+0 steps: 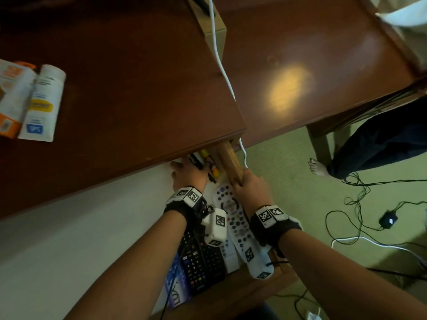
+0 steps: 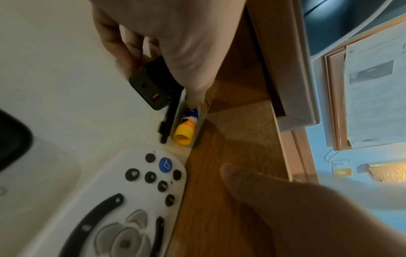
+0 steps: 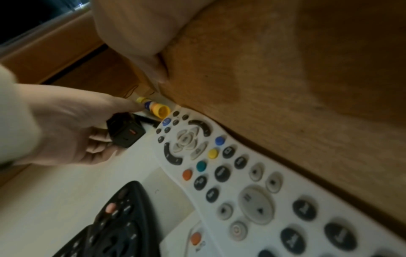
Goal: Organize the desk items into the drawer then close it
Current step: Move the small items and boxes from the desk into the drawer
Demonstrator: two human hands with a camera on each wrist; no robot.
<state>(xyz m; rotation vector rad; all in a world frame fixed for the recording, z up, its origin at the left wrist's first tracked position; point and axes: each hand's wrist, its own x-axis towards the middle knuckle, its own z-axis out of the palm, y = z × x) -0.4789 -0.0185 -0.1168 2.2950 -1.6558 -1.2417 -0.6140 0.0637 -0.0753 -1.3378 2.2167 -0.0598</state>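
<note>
The drawer [image 1: 231,162] stands pulled out under the brown desk [image 1: 138,88]. My left hand [image 1: 188,175] reaches into its far end and grips a black charger block [image 2: 151,88] [image 3: 126,133] just above the white drawer floor. Beside it lie a yellow-capped glue stick [image 2: 183,133] [image 3: 159,109] and a black pen [image 2: 169,120]. My right hand [image 1: 250,188] grips the drawer's wooden right wall [image 3: 285,69]. A white remote [image 1: 233,218] [image 3: 230,173] and a black remote [image 1: 196,262] lie in the drawer.
On the desk's left sit a white tube [image 1: 42,105] and an orange-and-white box [image 1: 12,98]. A white cable [image 1: 221,65] runs over the desk's edge beside a cardboard box [image 1: 212,24]. Black cables [image 1: 369,204] and another person's foot [image 1: 318,167] are on the floor at right.
</note>
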